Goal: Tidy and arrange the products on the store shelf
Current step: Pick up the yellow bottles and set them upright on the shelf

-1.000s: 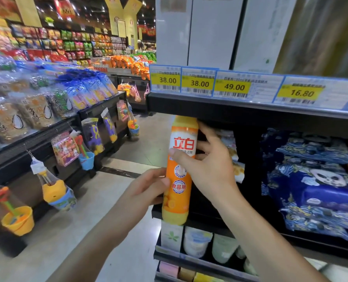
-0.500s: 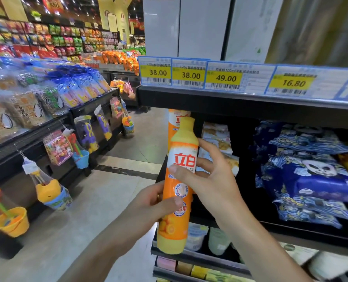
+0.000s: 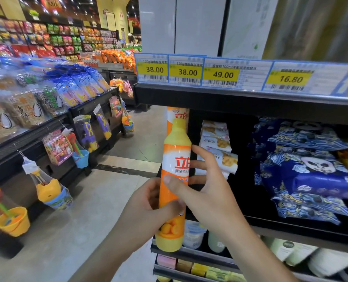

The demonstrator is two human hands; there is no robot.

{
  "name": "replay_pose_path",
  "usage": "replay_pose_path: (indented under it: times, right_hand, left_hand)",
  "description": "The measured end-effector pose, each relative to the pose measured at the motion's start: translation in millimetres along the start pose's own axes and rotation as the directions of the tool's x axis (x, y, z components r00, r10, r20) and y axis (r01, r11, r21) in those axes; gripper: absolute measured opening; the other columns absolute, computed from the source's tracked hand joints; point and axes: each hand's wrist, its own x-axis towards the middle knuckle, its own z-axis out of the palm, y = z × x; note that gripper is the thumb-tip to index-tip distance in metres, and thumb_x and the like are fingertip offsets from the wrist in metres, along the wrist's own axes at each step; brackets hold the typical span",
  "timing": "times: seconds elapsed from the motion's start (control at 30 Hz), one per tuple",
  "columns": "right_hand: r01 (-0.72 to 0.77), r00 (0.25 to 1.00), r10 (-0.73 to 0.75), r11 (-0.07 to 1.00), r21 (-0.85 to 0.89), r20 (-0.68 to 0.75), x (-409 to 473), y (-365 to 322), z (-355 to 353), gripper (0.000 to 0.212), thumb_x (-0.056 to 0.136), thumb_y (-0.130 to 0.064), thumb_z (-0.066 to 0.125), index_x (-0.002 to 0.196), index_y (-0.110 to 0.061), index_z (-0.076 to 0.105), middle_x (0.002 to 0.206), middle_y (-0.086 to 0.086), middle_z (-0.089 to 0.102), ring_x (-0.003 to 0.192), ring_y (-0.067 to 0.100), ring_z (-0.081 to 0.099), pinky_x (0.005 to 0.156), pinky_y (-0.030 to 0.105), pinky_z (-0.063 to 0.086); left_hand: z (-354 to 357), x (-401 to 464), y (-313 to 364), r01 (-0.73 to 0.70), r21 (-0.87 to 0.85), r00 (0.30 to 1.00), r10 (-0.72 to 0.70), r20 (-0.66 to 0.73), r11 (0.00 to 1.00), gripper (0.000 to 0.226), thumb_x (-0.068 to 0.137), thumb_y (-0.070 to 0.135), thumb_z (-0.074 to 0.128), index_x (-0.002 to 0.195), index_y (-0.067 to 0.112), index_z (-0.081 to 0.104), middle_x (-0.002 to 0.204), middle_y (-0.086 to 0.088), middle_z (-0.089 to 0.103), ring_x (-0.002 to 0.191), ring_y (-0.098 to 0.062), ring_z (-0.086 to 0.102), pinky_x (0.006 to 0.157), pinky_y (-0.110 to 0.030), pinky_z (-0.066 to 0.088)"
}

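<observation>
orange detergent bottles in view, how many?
2: one orange bottle gripped by both hands; a second bottle stands behind it at the shelf's left end. More may be hidden.

**Bright store light, soft edges**

Overhead store lights, bright and even; specular spots on the ceiling (image 3: pixel 53 5) top left. Shelf interior (image 3: pixel 240 159) under the price tags (image 3: pixel 222 75) sits in deep shadow. Glare on the snack bags (image 3: pixel 22 110) at left. Wide-angle bending toward the edges; right side smeared, the far aisle soft.

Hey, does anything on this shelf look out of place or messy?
Yes. The blue panda packs are heaped at slanting angles, not lined up. The orange detergent bottle is off the shelf, gripped by the left hand and right hand.
</observation>
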Motion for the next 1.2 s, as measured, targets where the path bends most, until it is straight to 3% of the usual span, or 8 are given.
replay_pose_path:
  times: [0.17,0.3,0.43,0.63,0.8,0.9,1.07,1.2]
  right_hand:
    - [-0.020,0.999,0.018,0.998,-0.065,-0.028,-5,2,11,0.093,0.063,-0.073,0.080,0.141,-0.064,0.028,0.128,-0.030,0.051,0.114,-0.003,0.057,0.089,0.028,0.058]
    - [-0.020,0.995,0.013,0.997,-0.072,-0.094,-5,3,13,0.080,0.065,-0.070,0.080,0.133,-0.061,0.038,0.120,-0.025,0.059,0.107,-0.003,0.061,0.083,0.024,0.058]
    - [-0.013,0.990,0.013,1.000,-0.003,-0.138,-3,3,9,0.054,0.071,-0.053,0.086,0.114,-0.055,0.055,0.098,-0.024,0.068,0.088,-0.004,0.068,0.063,0.014,0.055]
    - [0.027,0.990,-0.019,0.998,0.058,-0.142,-2,-2,0,0.048,0.073,-0.046,0.088,0.114,-0.050,0.064,0.097,-0.027,0.069,0.083,-0.003,0.068,0.057,0.013,0.053]
    - [0.015,0.998,-0.006,0.987,0.158,-0.061,1,-3,-11,0.044,0.073,-0.045,0.087,0.114,-0.046,0.071,0.102,-0.013,0.076,0.088,0.011,0.075,0.075,0.037,0.064]
    - [0.006,1.000,0.000,0.982,0.190,-0.030,2,-3,-15,0.044,0.071,-0.044,0.084,0.113,-0.042,0.073,0.102,-0.009,0.078,0.092,0.014,0.076,0.082,0.043,0.063]
    - [-0.010,0.999,0.001,0.963,0.271,0.032,1,-4,-21,0.042,0.076,-0.040,0.079,0.116,-0.029,0.075,0.105,-0.004,0.079,0.099,0.013,0.075,0.079,0.030,0.061]
    - [0.008,0.998,-0.029,0.944,0.331,0.061,-2,-6,-23,0.040,0.082,-0.037,0.076,0.120,-0.024,0.074,0.110,-0.004,0.078,0.103,0.010,0.073,0.080,0.013,0.055]
  left_hand:
    - [11,-3,0,-0.038,0.225,0.982,0.078,-0.172,0.974,0.052,0.053,0.062,0.074,0.103,0.057,0.058,0.098,0.027,0.073,0.089,0.006,0.071,0.063,-0.013,0.056]
    - [17,-8,2,-0.028,0.374,0.962,0.126,-0.241,0.927,0.060,0.053,0.071,0.069,0.108,0.055,0.052,0.101,0.037,0.068,0.089,0.011,0.066,0.068,-0.024,0.059]
    - [23,-14,7,-0.030,0.349,0.960,0.124,-0.249,0.937,0.061,0.055,0.074,0.072,0.109,0.056,0.051,0.102,0.036,0.068,0.087,0.008,0.069,0.073,-0.034,0.063]
    - [20,-20,16,-0.053,0.262,0.985,0.094,-0.146,0.964,0.072,0.055,0.077,0.078,0.119,0.058,0.050,0.112,0.033,0.069,0.097,0.007,0.070,0.080,-0.029,0.063]
    - [7,-23,19,-0.089,0.216,0.996,0.092,-0.003,0.972,0.075,0.066,0.086,0.071,0.129,0.049,0.055,0.121,0.028,0.071,0.111,0.003,0.068,0.094,-0.031,0.056]
    - [1,-20,17,-0.040,0.097,0.996,0.032,0.077,0.994,0.064,0.073,0.073,0.075,0.128,0.043,0.061,0.124,0.018,0.073,0.116,-0.006,0.070,0.099,-0.036,0.056]
    - [-2,-20,16,-0.058,0.103,0.978,0.036,0.204,0.993,0.050,0.082,0.065,0.075,0.128,0.051,0.061,0.130,0.012,0.071,0.121,-0.013,0.068,0.104,-0.043,0.053]
    - [-5,-19,18,-0.032,0.007,0.968,0.030,0.248,0.999,0.046,0.086,0.057,0.074,0.129,0.044,0.064,0.133,0.005,0.071,0.124,-0.017,0.067,0.106,-0.044,0.054]
